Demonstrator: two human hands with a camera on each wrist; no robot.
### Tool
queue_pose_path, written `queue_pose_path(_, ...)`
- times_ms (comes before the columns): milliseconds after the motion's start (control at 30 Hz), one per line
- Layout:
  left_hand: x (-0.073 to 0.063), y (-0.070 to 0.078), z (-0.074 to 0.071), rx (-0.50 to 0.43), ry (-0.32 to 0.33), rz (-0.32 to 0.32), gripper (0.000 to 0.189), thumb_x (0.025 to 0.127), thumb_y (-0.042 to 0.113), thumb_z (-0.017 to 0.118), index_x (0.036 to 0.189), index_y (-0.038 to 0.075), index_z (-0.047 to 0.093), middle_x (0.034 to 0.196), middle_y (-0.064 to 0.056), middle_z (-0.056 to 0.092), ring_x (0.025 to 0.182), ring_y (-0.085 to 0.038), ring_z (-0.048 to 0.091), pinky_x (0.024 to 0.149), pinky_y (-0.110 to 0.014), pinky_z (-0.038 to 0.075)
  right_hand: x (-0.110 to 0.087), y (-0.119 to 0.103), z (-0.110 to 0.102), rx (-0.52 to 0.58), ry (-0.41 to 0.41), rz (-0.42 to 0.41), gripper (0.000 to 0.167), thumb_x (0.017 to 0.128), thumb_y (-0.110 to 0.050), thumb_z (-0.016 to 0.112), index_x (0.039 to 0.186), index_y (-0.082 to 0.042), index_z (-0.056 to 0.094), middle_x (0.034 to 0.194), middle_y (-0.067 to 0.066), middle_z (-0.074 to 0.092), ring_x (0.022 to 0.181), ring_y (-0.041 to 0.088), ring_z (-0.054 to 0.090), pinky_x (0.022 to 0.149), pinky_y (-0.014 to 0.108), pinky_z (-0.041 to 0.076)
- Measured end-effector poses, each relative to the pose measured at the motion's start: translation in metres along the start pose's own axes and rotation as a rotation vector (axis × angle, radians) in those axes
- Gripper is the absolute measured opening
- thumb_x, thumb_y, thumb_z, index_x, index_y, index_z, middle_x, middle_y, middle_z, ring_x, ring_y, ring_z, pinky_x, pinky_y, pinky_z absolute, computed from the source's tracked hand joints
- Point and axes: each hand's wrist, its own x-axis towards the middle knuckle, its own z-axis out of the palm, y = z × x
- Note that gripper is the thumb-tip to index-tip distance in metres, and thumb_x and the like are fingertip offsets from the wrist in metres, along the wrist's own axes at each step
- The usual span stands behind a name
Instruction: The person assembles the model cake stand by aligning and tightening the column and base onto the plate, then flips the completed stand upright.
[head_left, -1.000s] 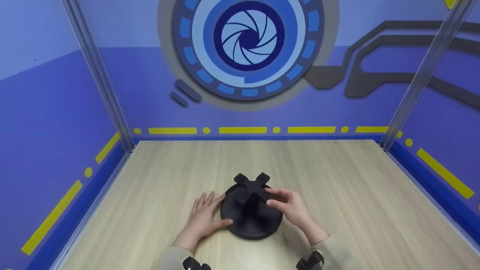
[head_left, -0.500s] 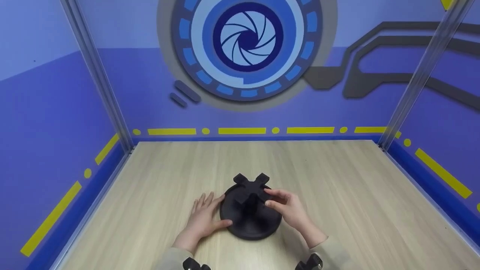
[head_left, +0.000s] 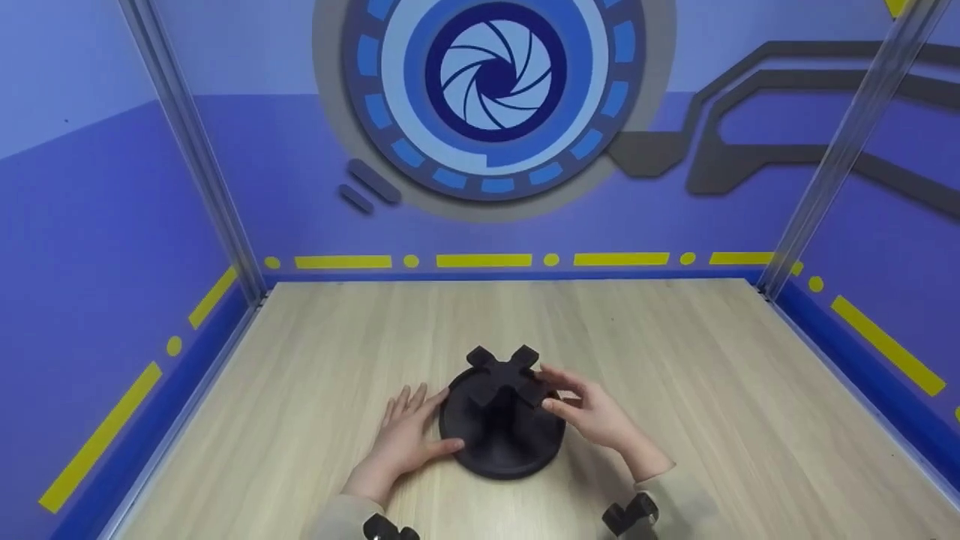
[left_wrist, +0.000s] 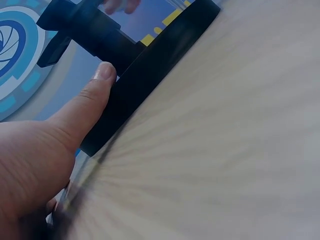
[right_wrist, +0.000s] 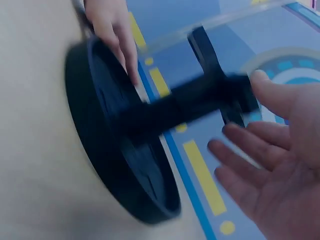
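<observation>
A black stand point(head_left: 502, 450) with a round, rimmed base, a central post and an X-shaped top of several short arms is upright on the wooden table. My left hand point(head_left: 405, 435) lies beside the base with its fingers spread. Its index fingertip touches the rim, and in the left wrist view its thumb point(left_wrist: 87, 102) lies along the rim. At the stand's top, my right hand point(head_left: 592, 412) has thumb and index finger on either side of the near right arm point(head_left: 534, 391). In the right wrist view the thumb tip is at that arm's end and the other fingers are loosely extended.
Pale wood tabletop point(head_left: 337, 337) surrounds the stand. Blue printed panels point(head_left: 480, 240) close off the back and both sides, with metal posts point(head_left: 202, 150) at the back corners. A black wrist mount point(head_left: 630, 514) sits on each sleeve.
My right hand has shifted slightly right and outward, its thumb and index finger parting a little, so more of the near right arm shows. The left hand and the stand's base stay put.
</observation>
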Motion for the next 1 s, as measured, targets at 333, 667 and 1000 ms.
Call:
queue_pose_path(333, 0.001, 0.000, -0.001, 0.011, -0.008, 0.000, 0.097, 0.079, 0.066, 0.077, 0.157, 0.019, 0.044, 0.166, -0.028, 0.029, 0.156, -0.053, 0.016, 0.128, -0.068, 0.008, -0.007, 0.027, -0.013, -0.264, -0.106, 0.048, 0.111, 0.069, -0.021, 0.096, 0.154, 0.010, 0.033, 0.159, 0.033, 0.038, 0.147, 0.053, 0.036, 0.120, 0.067, 0.031)
queue_pose_path(667, 0.001, 0.000, -0.001, 0.009, -0.030, -0.019, 0.097, 0.080, 0.068, 0.075, 0.158, 0.021, 0.042, 0.167, -0.027, 0.026, 0.157, -0.051, 0.012, 0.129, -0.066, 0.005, -0.007, 0.044, -0.002, -0.330, -0.148, 0.044, 0.121, 0.060, -0.022, 0.099, 0.154, 0.012, 0.031, 0.157, 0.037, 0.038, 0.146, 0.055, 0.036, 0.121, 0.068, 0.028)
queue_pose_path(1000, 0.000, -0.001, -0.001, 0.028, -0.042, 0.003, 0.117, 0.065, 0.068, 0.086, 0.160, 0.020, 0.039, 0.168, -0.028, 0.024, 0.157, -0.052, 0.011, 0.129, -0.067, 0.005, -0.008, 0.045, 0.001, -0.330, -0.131, 0.063, 0.118, 0.060, -0.019, 0.098, 0.154, 0.012, 0.033, 0.156, 0.038, 0.038, 0.146, 0.057, 0.034, 0.122, 0.068, 0.027)
